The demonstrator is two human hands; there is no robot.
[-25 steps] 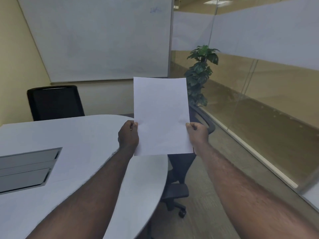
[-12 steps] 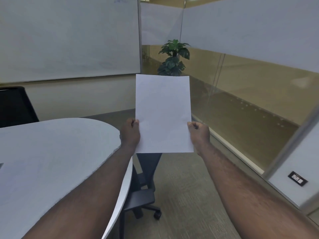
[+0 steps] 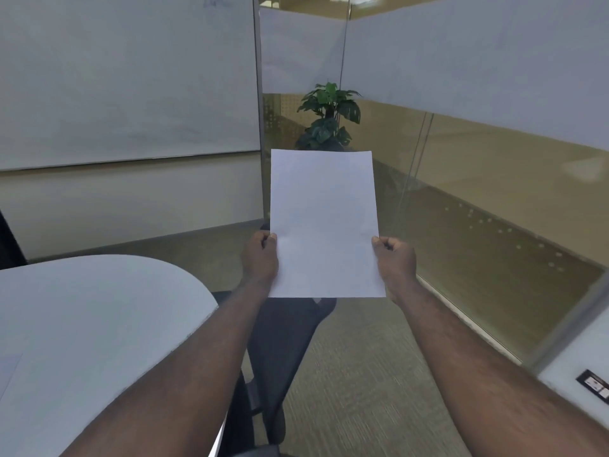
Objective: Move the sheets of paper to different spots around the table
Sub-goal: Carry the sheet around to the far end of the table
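Note:
I hold a blank white sheet of paper upright in front of me, over the floor and to the right of the table. My left hand pinches its left edge and my right hand pinches its right edge, both near the lower half. The rounded end of the white table lies at the lower left, apart from the sheet. Another paper's corner shows at the table's left edge.
A dark office chair stands tucked against the table's end, right below the sheet. A potted plant sits in the far corner. A whiteboard covers the left wall and a glass partition runs along the right. Carpeted floor lies ahead.
The view has swung to the right: the table, its grey panel and the black chair slid off to the left. The sheet stays gripped in both hands, now past the table's end.

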